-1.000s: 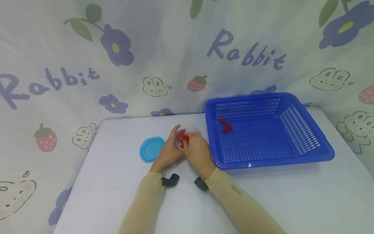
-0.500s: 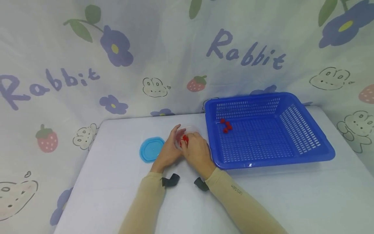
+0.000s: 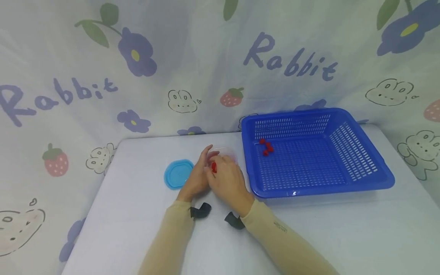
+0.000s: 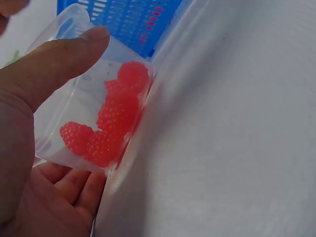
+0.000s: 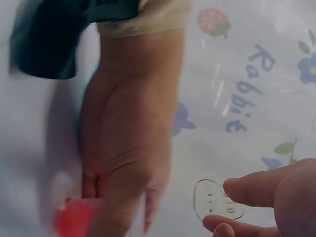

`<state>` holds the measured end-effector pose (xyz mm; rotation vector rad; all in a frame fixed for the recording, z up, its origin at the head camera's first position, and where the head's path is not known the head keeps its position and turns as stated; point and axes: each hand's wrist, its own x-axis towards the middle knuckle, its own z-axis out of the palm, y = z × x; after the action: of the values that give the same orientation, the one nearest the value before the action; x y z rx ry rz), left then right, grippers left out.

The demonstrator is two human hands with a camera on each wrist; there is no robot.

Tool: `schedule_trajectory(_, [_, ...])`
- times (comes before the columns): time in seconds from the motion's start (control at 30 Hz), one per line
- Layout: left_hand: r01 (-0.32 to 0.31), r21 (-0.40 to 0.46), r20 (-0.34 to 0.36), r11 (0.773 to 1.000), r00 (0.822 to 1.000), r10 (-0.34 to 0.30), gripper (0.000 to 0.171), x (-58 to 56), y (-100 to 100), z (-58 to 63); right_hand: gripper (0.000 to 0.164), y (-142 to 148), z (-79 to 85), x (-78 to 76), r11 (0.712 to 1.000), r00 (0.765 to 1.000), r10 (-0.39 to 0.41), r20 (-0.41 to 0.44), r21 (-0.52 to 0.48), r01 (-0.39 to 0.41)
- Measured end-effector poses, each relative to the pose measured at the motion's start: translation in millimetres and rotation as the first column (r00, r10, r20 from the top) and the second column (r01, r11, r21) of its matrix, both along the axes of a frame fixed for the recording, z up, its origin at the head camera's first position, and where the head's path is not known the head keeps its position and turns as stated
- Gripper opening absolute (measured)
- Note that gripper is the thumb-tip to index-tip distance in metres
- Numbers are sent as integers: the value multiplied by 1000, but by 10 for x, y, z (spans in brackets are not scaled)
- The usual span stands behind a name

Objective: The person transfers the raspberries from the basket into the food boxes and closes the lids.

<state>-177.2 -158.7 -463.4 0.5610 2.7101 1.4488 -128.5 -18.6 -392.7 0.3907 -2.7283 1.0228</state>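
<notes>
My left hand [image 3: 196, 180] holds a clear plastic cup [image 4: 54, 111], its thumb along one side and its other fingers round the other. The cup stands on the table. Several red raspberries [image 4: 118, 111] lie at its bottom. Over the cup's mouth is my right hand [image 3: 229, 181], which hides much of it in the head view. In the right wrist view the right thumb and fingers [image 5: 252, 189] are apart with nothing between them. A blue lid [image 3: 178, 174] lies on the table just left of the left hand.
Right of the hands stands a blue plastic basket [image 3: 253, 179] with slotted walls. Several more red raspberries [image 3: 266, 146] lie in its left part. A patterned curtain [image 3: 206, 68] hangs behind the white table [image 3: 130, 214].
My right hand has lifted a little from inside the cup, and its thumb has shifted left and come away from the raspberries. The left hand keeps its hold on the cup.
</notes>
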Motion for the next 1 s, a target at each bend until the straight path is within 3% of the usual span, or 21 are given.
schedule_trajectory(0.33, [-26, -2, 26, 1000, 999, 26, 87, -26, 7, 16, 29, 98, 285, 108, 998, 1000, 4, 9, -68, -3])
schedule_trajectory(0.67, [-72, -3, 106, 997, 992, 72, 103, 15, 17, 21, 24, 318, 407, 86, 988, 992, -37, -123, -155, 17])
schedule_trajectory(1.0, [-125, 5, 166, 992, 979, 122, 108, 36, 49, -9, 27, 559, 497, 43, 982, 984, -110, -137, -165, 87])
